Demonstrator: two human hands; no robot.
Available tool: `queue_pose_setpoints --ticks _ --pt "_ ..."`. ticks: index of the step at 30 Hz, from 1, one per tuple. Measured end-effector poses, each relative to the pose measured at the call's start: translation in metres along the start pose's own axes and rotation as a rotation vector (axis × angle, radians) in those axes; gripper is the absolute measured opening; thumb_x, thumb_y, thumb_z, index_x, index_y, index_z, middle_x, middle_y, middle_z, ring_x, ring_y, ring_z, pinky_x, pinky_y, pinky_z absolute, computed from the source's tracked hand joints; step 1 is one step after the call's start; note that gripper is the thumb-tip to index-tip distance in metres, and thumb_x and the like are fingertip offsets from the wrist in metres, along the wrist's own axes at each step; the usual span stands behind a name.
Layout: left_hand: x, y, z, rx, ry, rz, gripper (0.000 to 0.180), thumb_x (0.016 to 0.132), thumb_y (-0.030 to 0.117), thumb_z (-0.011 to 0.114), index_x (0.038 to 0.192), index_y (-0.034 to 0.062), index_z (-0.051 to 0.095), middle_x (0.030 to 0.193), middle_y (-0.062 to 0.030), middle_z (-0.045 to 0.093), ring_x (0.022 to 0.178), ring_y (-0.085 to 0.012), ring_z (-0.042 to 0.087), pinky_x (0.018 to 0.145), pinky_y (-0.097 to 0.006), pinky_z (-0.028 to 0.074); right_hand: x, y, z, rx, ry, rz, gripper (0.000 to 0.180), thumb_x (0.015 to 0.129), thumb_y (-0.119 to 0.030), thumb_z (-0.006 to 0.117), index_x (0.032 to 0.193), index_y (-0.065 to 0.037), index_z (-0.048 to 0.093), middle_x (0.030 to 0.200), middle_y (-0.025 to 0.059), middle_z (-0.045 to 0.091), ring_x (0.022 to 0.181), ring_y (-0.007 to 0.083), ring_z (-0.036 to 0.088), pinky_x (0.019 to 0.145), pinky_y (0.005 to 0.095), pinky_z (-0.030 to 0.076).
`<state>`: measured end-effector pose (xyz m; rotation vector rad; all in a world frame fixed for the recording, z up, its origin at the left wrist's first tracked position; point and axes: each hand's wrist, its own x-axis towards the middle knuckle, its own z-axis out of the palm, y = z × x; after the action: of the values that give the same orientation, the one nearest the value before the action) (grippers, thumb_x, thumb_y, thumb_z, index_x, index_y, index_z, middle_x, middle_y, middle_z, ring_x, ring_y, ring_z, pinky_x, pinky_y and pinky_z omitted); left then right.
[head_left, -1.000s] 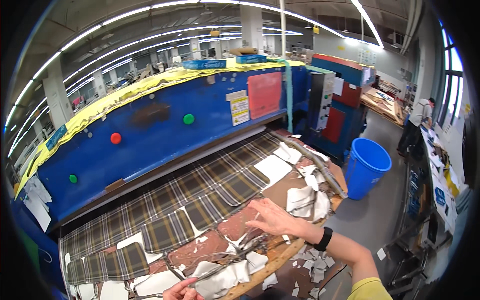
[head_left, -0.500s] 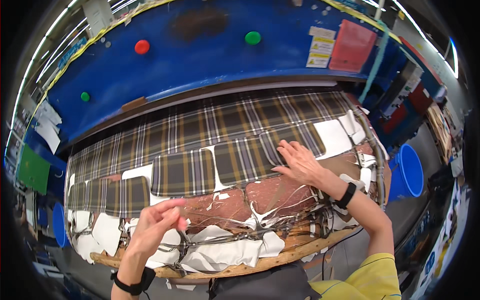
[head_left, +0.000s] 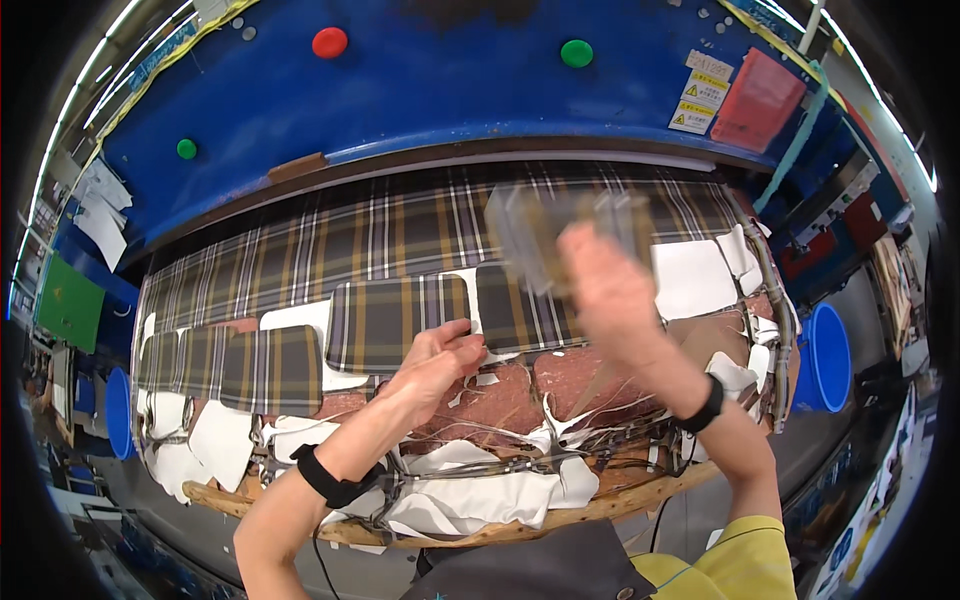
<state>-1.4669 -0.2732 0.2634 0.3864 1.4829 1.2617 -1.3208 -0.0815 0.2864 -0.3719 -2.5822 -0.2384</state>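
Note:
My right hand (head_left: pixel 612 290), smeared by motion, grips a cut plaid fabric piece (head_left: pixel 525 245), blurred and raised above the striped plaid sheet (head_left: pixel 300 250). At the lower right corner of another cut plaid piece (head_left: pixel 395 315), my left hand (head_left: pixel 440 365) rests with bent fingers slightly apart and nothing visible in them. Between the two hands lies a further plaid piece (head_left: pixel 515 315), partly covered by the right hand. To the left are overlapping cut plaid pieces (head_left: pixel 270 370). White material (head_left: pixel 695 280) shows in the gaps around the pieces.
A blue machine beam (head_left: pixel 420 95) with red and green buttons spans the far side. Fabric scraps and strips (head_left: pixel 470 500) litter the near part of the worn reddish board (head_left: pixel 490 405), by a wooden edge (head_left: pixel 600 510). Blue bins (head_left: pixel 825 355) stand at both sides.
My right hand has lifted the rightmost plaid piece off the sheet. My left hand has moved right and forward to a neighbouring piece's corner. The view has shifted slightly.

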Motion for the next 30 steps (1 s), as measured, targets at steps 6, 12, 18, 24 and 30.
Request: queue_pose_setpoints --ticks 6,12,18,24,30 --pt "0.005 -0.002 0.001 -0.006 0.013 -0.013 0.067 0.095 0.01 0.058 0.149 -0.0038 0.022 0.133 -0.0157 0.051 0.122 -0.0214 0.051 0.105 -0.037 0.043 -0.04 -0.037 0.037 -0.139 -0.322 -0.065 0.056 0.077 -0.021 0.071 0.121 0.009 0.054 0.122 0.0265 0.055 0.094 0.034 0.063 0.067 0.0365 0.056" --pt "0.007 -0.003 -0.005 -0.065 -0.031 0.014 0.064 0.095 0.008 0.057 0.148 -0.0046 0.023 0.133 -0.0174 0.051 0.123 -0.0231 0.052 0.105 -0.037 0.042 -0.027 -0.023 0.019 0.13 -0.43 -0.077 0.065 0.076 -0.038 0.077 0.119 0.005 0.056 0.117 0.0227 0.055 0.096 0.0339 0.062 0.067 0.0381 0.056" --pt "0.002 0.004 -0.002 -0.049 -0.026 0.024 0.064 0.095 0.007 0.056 0.148 -0.0054 0.023 0.13 -0.0169 0.055 0.122 -0.0237 0.053 0.104 -0.037 0.042 -0.023 -0.003 0.023 0.27 -0.461 -0.097 0.061 0.075 -0.034 0.078 0.118 0.003 0.057 0.115 0.0172 0.055 0.098 0.0341 0.062 0.073 0.042 0.055" --pt "0.002 0.001 -0.002 -0.107 -0.029 0.044 0.063 0.094 0.008 0.058 0.147 -0.0048 0.025 0.133 -0.0186 0.051 0.123 -0.0233 0.052 0.103 -0.036 0.043 -0.023 -0.015 0.015 0.263 -0.468 -0.045 0.062 0.076 -0.036 0.077 0.118 0.004 0.057 0.119 0.0176 0.056 0.101 0.0352 0.062 0.078 0.0428 0.055" --pt "0.003 0.001 0.004 -0.09 -0.01 0.057 0.061 0.094 0.007 0.059 0.146 -0.004 0.029 0.134 -0.0189 0.05 0.12 -0.0235 0.053 0.101 -0.034 0.045 -0.028 -0.028 0.02 0.317 -0.356 -0.04 0.059 0.08 -0.036 0.074 0.118 0.006 0.058 0.125 0.0223 0.057 0.107 0.0375 0.061 0.082 0.0423 0.054"
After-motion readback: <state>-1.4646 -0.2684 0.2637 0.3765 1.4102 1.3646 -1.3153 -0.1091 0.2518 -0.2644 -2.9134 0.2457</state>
